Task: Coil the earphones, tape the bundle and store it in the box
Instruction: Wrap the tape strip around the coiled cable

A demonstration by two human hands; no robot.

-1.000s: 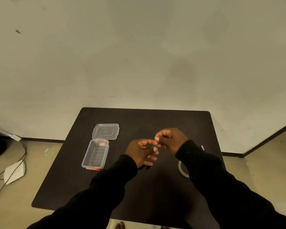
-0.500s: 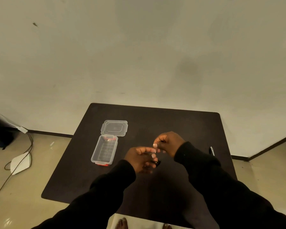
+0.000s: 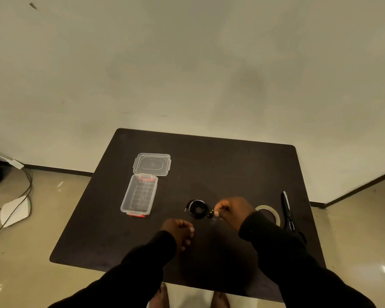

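The black earphones (image 3: 197,210) lie coiled in a small ring on the dark table (image 3: 231,170), just right of centre. My right hand (image 3: 232,210) rests beside the coil with thumb and fingers pinched on its right end. Nearer to me, my left hand (image 3: 180,230) hovers apart from the coil, fingers curled, with nothing visible in it. The clear plastic box (image 3: 140,196) with red clips stands open to the left, and its clear lid (image 3: 152,164) lies flat behind it. A roll of tape (image 3: 269,210) lies right of my right wrist, partly hidden by the sleeve.
Black scissors (image 3: 287,211) lie near the table's right edge, beyond the tape. The wall stands close behind the table. On the floor at left are a white object (image 3: 15,211) and dark cables (image 3: 27,185). Bare feet show under the table's near edge.
The coil, held between both hands before, now lies on the table. My left hand has let go and drawn back toward me; my right hand has lowered with the coil.
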